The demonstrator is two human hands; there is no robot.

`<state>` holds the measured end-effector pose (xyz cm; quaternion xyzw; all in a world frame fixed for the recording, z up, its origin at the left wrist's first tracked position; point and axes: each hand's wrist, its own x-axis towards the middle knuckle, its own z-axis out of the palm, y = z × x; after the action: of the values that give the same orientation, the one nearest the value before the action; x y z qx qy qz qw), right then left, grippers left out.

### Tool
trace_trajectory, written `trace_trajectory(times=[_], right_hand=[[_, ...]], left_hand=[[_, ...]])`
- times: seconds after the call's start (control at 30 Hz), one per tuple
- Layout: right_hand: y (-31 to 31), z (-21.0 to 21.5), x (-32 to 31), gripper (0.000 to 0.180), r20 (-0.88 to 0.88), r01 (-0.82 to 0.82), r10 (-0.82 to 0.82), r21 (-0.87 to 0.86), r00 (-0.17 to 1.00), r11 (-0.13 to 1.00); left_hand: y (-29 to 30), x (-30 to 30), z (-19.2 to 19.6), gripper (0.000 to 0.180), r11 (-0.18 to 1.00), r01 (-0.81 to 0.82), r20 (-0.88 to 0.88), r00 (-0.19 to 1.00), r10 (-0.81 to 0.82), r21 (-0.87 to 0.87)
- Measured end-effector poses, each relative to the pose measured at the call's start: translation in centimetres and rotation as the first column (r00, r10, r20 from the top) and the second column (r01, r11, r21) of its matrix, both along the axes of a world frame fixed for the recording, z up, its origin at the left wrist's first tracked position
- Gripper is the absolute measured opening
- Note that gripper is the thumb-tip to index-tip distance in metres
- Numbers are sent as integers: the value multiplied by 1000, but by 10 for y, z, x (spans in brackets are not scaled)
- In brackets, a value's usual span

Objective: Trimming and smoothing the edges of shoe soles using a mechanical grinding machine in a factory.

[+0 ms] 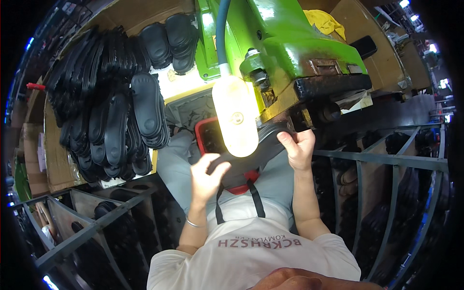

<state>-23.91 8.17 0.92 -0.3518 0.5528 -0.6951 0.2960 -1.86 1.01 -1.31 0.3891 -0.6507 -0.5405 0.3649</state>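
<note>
Fingers (218, 169) of the left hand (207, 178) curled over the near end of a black sole (251, 154), thumb on top, grasping it. The right hand (298, 149) pinched the sole's far end, its fingers clenched on the edge just under the black foot of the green machine (285, 43). The sole lay level between both hands, above the lap, with its middle hidden behind a glowing lamp (236, 116) that hung on a blue hose (221, 34) from the machine. A red tray (199, 130) sat just behind the sole, partly covered by the lamp. A thin bracelet (192, 223) ringed the left wrist. To the left, stacks of black soles (111, 106) leaned in rows on a cardboard-lined shelf, more of them piled at its top edge beside the machine. Grey metal racks (382, 159) stood on both sides, dark soles filling their bays. A yellow cloth (328, 21) lay on the board behind the machine.
</note>
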Motion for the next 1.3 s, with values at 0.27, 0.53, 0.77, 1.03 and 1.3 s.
trace_trajectory(times=[0.27,0.53,0.77,1.03,1.3], right_hand=[[7,2,-2,17,261,95,-92,2,961,996],[-11,24,31,21,274,-40,24,55,961,998],[-30,14,40,30,124,20,-22,16,992,1000],[-2,-3,36,33,-36,272,-278,-115,960,955],[5,-7,37,32,-7,261,-262,-18,965,965]], left_hand=[[-59,-15,53,19,981,61,-102,992,-81,-185],[-42,37,11,12,989,-62,-165,983,84,134],[35,21,-18,25,924,249,-154,965,-211,291],[-4,-48,14,29,927,368,99,922,-374,74],[-22,-53,3,24,914,404,67,914,-401,-41]])
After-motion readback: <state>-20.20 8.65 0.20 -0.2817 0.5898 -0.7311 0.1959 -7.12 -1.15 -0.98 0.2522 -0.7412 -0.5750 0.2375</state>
